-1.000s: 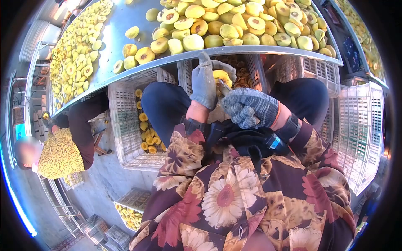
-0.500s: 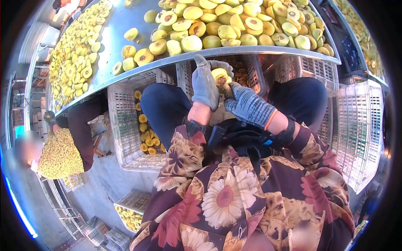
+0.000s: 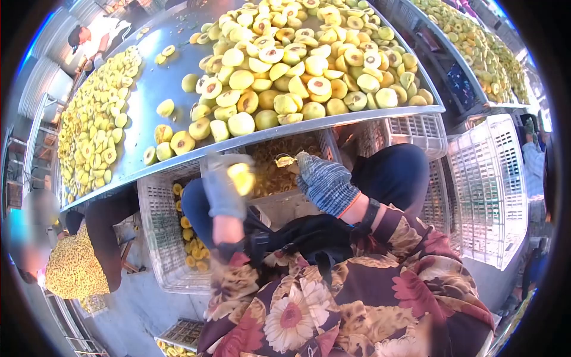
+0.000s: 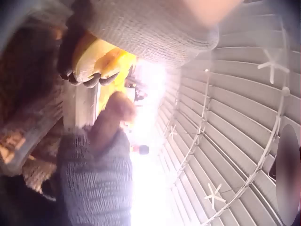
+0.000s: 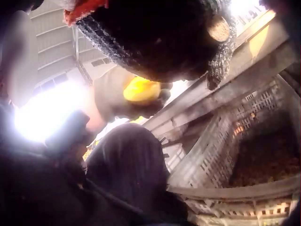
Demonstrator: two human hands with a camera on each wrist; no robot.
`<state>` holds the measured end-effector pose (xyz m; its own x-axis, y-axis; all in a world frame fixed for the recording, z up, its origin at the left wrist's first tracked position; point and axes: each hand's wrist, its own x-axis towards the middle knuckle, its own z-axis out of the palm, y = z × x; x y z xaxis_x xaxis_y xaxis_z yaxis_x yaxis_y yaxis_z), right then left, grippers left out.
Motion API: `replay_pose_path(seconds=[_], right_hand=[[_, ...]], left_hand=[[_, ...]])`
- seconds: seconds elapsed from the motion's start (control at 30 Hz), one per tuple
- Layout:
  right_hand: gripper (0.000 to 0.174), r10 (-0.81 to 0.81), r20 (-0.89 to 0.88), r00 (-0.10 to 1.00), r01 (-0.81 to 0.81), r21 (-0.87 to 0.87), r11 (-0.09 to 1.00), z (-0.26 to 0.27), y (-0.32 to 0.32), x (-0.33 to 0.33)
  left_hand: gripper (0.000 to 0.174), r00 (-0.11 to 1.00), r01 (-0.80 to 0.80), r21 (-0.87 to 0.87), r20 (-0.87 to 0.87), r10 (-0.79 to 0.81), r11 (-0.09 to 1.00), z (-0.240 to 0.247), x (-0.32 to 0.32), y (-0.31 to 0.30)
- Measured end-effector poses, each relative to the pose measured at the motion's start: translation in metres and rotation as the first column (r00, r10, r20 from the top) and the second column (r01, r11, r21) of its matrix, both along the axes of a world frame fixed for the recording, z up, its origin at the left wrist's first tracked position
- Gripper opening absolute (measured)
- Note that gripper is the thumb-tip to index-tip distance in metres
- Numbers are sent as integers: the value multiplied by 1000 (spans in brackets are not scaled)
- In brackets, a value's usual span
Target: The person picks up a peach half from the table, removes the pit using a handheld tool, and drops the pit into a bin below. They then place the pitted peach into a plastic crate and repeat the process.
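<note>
Blurred by motion, the grey-gloved left hand (image 3: 225, 189) holds a yellow fruit half (image 3: 241, 178) over the left knee, below the metal table's edge. In the left wrist view, dark fingertips curl round the fruit half (image 4: 94, 59). The right hand (image 3: 329, 185), in a striped knit glove, is curled over the crate between the knees, apart from the left. A small yellowish piece (image 3: 285, 161) shows at its fingertips. The right wrist view shows a round wooden handle end (image 5: 218, 29) within the right hand's grip; the rest of that tool is mostly hidden.
Halved fruit (image 3: 285, 71) is heaped on the metal table (image 3: 160, 101), with another pile at its left. A crate (image 3: 169, 238) with fruit halves stands left of the knees, and a white crate (image 3: 491, 190) at the right. Another person (image 3: 80, 262) sits at the left.
The hands have moved apart: the left has gone left with the fruit half, while the right stays over the middle crate. The view has shifted, showing more of the table.
</note>
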<state>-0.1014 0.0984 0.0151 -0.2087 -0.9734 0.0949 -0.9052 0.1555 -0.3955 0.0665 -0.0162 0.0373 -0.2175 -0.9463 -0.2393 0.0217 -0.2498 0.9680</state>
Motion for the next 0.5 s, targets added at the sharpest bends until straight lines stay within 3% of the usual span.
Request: replay_pose_path(seconds=[0.03, 0.07, 0.1, 0.13, 0.17, 0.2, 0.23, 0.27, 0.33, 0.4, 0.47, 0.5], right_hand=[[18, 73, 173, 982, -72, -14, 997, -31, -5, -9], [18, 145, 342, 929, -141, -37, 989, -89, -11, -23], [25, 96, 164, 982, -134, 234, 963, -83, -6, -30], [33, 153, -31, 988, -118, 489, 864, -77, -1, -37], [28, 151, -4, 988, -135, 429, 893, -60, 3, -36], [24, 157, 16, 988, -152, 367, 918, -48, 6, -35], [21, 172, 40, 984, -175, 315, 933, -45, 10, -33], [34, 144, 39, 989, -149, 320, 936, -47, 5, -31], [28, 134, 73, 988, -149, 285, 947, -21, 4, -31], [28, 80, 78, 994, -95, 221, 971, 2, 3, -28], [27, 77, 68, 995, -81, 62, 995, 26, -6, -34], [26, 71, 68, 995, -70, -19, 997, 35, -13, -40]], left_hand=[[65, 988, -151, 5, 42, 151, 988, 18, 16, -3], [55, 977, -212, -97, 6, 214, 972, 12, 44, -15], [46, 962, -273, -196, -37, 271, 942, 5, 75, -26], [41, 921, -377, -265, -2, 390, 888, 9, 93, -27], [38, 864, -465, -341, 25, 502, 817, 14, 115, -30], [38, 708, -342, -540, 390, 589, 769, -4, 163, -49], [39, 389, -147, -653, 652, 650, 743, -27, 200, -60], [39, 366, -156, -644, 666, 650, 749, -26, 202, -54], [39, 333, -170, -641, 678, 655, 749, -19, 197, -49], [35, 742, -338, -510, 373, 557, 791, -16, 155, -45], [30, 822, -144, -552, 395, 410, 821, 3, 99, -30], [26, 845, -22, -625, 405, 349, 780, -7, 82, -30]])
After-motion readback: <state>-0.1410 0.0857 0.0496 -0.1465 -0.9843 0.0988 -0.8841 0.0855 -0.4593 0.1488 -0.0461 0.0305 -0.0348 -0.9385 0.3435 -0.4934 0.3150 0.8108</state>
